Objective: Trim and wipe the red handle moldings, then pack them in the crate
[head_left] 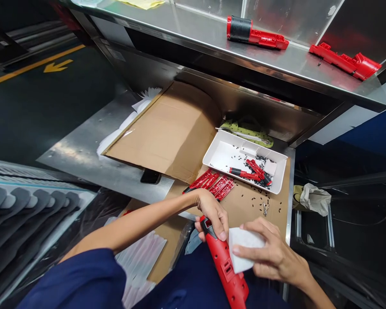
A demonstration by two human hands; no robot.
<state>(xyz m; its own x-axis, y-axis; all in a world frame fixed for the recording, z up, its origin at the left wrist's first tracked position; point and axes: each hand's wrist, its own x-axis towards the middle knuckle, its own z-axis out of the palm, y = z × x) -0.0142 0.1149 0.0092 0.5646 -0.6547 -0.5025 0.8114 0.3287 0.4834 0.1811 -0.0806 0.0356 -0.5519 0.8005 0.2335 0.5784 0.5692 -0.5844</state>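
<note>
My left hand (214, 214) is closed around the dark grey end of a red plastic tool housing (223, 266), which slants down across my lap. Small holes and a rectangular slot show along the housing. In my right hand (272, 249), a folded white wiping cloth (239, 238) is pinched between thumb and fingers, against or just over the housing's side; I cannot tell if it touches. Beyond my hands, several red housing shells (214, 184) lie side by side on a cardboard sheet (249, 214). A white tray (220, 150) holds more red and black parts (259, 171) among many small black pieces.
A bent cardboard flap (167, 128) covers the table's left part, near a black phone (150, 176). On the steel shelf (199, 32) above lie two red housing parts (260, 36) (345, 60). Small metal pieces (265, 209) sit near the table's right edge. Grey shapes (28, 201) fill a rack at left.
</note>
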